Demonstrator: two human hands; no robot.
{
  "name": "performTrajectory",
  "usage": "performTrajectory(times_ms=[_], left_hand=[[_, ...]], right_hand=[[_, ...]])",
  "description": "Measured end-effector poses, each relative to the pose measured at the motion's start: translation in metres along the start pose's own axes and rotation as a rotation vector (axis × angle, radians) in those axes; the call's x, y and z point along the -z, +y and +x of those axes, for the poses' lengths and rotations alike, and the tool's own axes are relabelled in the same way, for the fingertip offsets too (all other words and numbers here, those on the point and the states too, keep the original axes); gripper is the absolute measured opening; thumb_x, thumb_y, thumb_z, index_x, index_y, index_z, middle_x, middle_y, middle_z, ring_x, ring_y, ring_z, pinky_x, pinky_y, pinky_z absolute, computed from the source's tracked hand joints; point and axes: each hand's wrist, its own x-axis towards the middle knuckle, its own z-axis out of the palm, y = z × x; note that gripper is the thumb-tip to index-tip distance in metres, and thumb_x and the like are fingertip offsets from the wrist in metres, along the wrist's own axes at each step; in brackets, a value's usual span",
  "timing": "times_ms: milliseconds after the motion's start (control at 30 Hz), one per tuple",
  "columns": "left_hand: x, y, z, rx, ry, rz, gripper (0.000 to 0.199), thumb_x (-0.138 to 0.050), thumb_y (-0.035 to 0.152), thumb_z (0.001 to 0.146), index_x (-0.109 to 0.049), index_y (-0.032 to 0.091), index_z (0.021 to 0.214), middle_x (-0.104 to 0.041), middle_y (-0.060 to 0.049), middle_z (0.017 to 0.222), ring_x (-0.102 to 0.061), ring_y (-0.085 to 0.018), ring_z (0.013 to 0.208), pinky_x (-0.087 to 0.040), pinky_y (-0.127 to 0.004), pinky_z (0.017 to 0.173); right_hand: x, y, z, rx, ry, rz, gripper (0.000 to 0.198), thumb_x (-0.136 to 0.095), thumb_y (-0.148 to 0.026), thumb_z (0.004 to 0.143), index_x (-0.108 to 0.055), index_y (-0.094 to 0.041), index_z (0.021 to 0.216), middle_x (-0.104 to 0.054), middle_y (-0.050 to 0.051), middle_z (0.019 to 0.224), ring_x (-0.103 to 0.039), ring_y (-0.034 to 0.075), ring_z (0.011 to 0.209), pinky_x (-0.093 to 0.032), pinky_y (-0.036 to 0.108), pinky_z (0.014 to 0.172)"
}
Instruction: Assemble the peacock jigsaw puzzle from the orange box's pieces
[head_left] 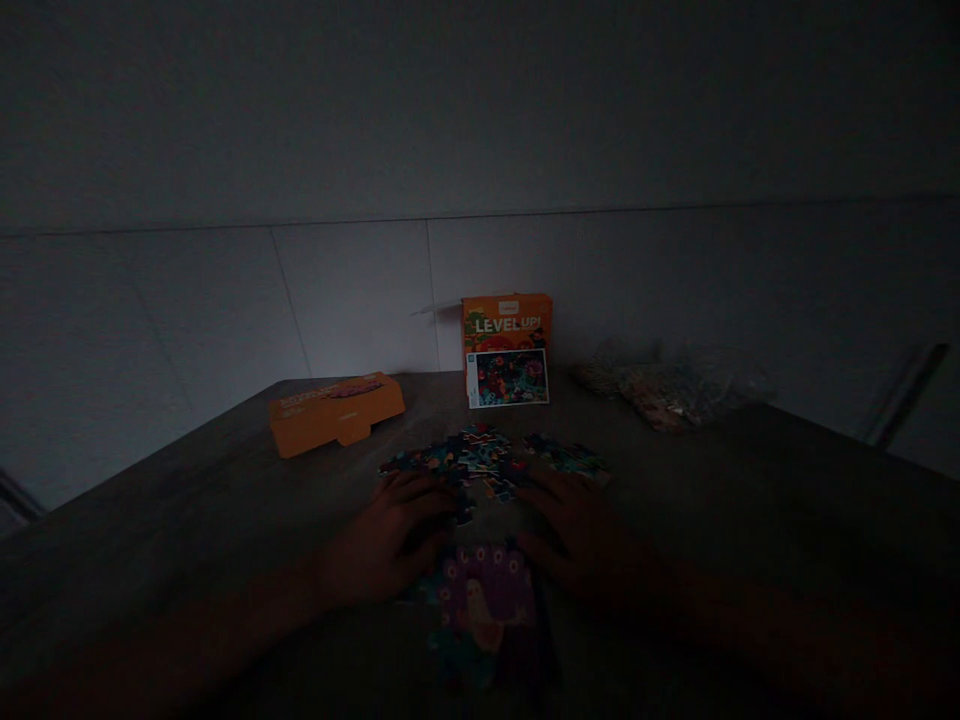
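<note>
1. We see the left hand (394, 535) lying flat on the grey table (750, 500), fingers spread apart and gripping nothing, its fingertips touching the near edge of a heap of loose puzzle pieces (487, 460).
2. The right hand (574, 535) lies flat too, fingers apart and holding nothing, just at the heap's right side.
3. Between the two hands, nearer to us, sits a joined puzzle section (487, 595) showing a pale bird on purple (the dim light hides its lower edge).
4. Beyond the heap an orange puzzle box (507, 322) stands upright against the wall, with a picture card (508, 377) leaning on its front.
5. An orange box lid (335, 410) lies flat to the left, well apart from the hands.
6. A clear bag of pieces (664, 385) rests at the right, near the wall.
</note>
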Motion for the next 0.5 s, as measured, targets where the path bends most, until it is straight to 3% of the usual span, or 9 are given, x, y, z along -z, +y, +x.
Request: performTrajectory(times_ms=[500], left_hand=[[-0.0023,-0.0053,-0.0009,-0.006,0.024,0.03,0.035,-0.056,0.021,0.091,-0.061,0.026,0.125,-0.062,-0.007,0.128,-0.054,-0.029,0.124,-0.043,-0.054,0.105]], right_hand=[[0.0029,-0.0006,0.0014,0.032,0.004,-0.002,0.052,-0.051,-0.044,0.096,-0.056,-0.011,0.136,-0.046,0.022,0.147,-0.046,0.037,0.132,-0.038,0.06,0.107]])
